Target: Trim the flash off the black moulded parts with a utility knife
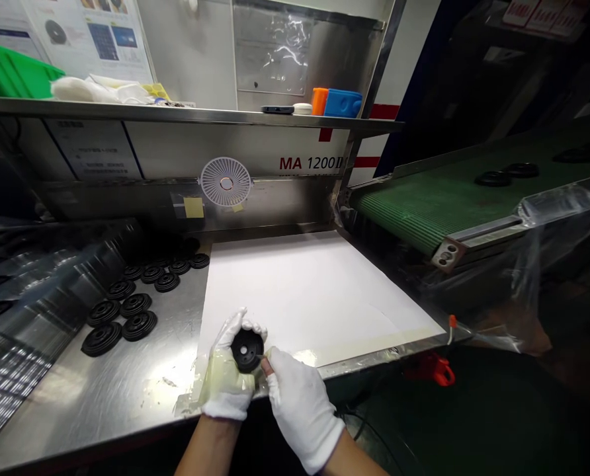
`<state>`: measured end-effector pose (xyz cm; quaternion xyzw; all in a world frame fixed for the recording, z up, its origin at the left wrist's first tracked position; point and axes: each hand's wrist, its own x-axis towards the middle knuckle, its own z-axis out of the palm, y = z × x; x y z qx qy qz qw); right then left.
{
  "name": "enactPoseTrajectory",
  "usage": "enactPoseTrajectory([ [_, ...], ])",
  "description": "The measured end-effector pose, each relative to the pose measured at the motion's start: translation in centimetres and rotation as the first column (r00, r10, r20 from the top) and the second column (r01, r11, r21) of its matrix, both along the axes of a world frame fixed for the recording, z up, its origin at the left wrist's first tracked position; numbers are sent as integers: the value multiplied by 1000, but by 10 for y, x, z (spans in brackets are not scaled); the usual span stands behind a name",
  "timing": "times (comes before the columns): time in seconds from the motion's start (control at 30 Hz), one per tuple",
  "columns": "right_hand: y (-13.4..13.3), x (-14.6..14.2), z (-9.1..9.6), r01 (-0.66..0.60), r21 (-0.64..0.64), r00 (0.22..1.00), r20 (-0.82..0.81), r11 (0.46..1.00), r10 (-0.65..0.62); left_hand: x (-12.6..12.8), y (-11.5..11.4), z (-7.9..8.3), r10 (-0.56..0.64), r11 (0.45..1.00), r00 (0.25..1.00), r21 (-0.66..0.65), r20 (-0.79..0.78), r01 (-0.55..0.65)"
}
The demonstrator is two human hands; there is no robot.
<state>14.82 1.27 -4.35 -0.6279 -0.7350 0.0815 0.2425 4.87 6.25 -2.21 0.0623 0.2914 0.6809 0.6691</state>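
Observation:
A round black ribbed part [247, 350] with a small light centre lies in the grip of my left hand [228, 370], which wears a white and yellowish glove. Its fingers curl around the part's left and upper edge. My white-gloved right hand [299, 403] is closed at the part's lower right edge, with one bare fingertip showing. Whatever sits between those right fingers is too small to make out. Both hands are over the front edge of a white sheet [285, 284]. More black round parts [139, 324] lie on the metal table to the left.
Stacked clear trays [42, 324] stand at the left. A small fan [225, 182] is at the back, beneath a metal shelf [200, 114] with a green bin [14, 71] and a blue-orange object [342, 103]. On the right, a green conveyor [424, 205] carries black parts.

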Motion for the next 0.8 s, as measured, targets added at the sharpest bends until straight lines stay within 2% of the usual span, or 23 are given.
enactPoseTrajectory([
  [0.17, 1, -2, 3, 3, -14, 1000, -18, 1000, -3, -2, 1, -3, 38, 999, 998, 16, 59, -39],
  [0.33, 1, 0, 2, -33, -24, 998, -55, 999, 32, -6, -2, -5, -112, 994, 993, -2, 19, 112],
  [0.5, -2, -2, 4, -40, -49, 998, -58, 998, 37, -3, -5, -2, -16, 998, 1000, 55, 20, 15],
  [0.67, 2, 2, 9, -17, -42, 998, -66, 999, 14, -2, -5, 1, -38, 997, 999, 66, 11, 38],
  [0.8, 3, 2, 6, -4, -25, 999, -46, 1000, 3, -2, -4, -4, -25, 998, 999, 53, 30, 23],
])
